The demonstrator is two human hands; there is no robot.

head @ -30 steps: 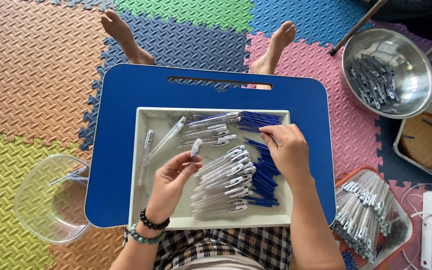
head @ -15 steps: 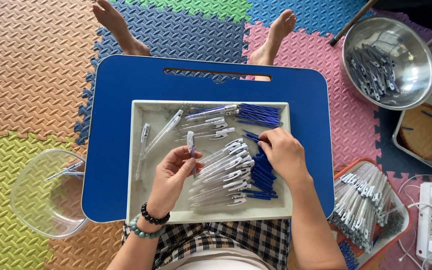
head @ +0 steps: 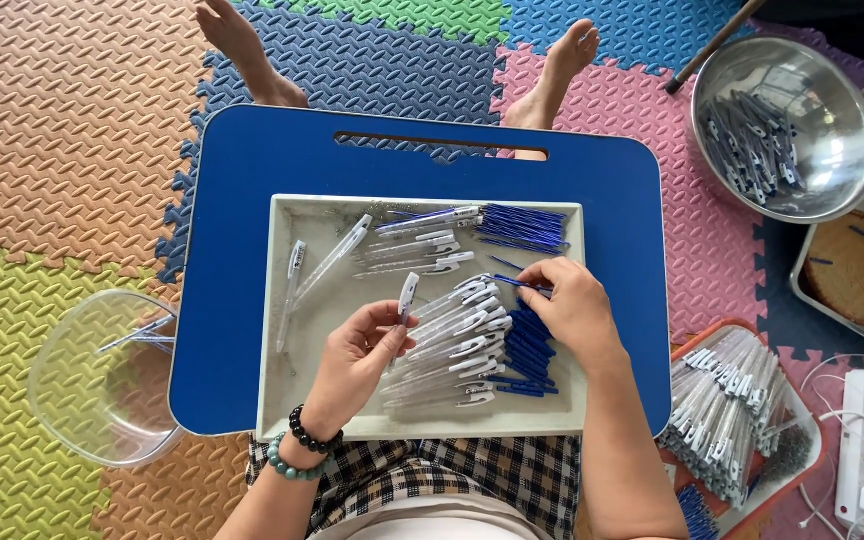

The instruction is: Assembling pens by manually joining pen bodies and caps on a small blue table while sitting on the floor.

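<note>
- Left hand [head: 357,355]: fingers curled about a clear pen barrel [head: 404,305], gripped at its lower half, white clip end pointing up and away; hand hovers over the tray [head: 277,400]
- Right hand [head: 572,305]: thumb and forefinger pinched on a thin blue refill [head: 512,283], tip pointing left toward the barrel; the other fingers loosely bent
- Barrel: light, stiff plastic, smooth and likely slippery; best held mid-body, as here
- Refill: very light, slender, probably flexes if pressed sideways; best pinched near the end being guided
- Tray: grey, on a blue lap desk [head: 242,300]; holds a barrel pile [head: 452,350] at centre, more refills [head: 522,228] at the top right
- Steel bowl [head: 782,125]: far right, with pens inside
- Clear bowl [head: 102,375]: left, on the foam mat
- Red basket [head: 737,410]: by the right arm, full of pens
</note>
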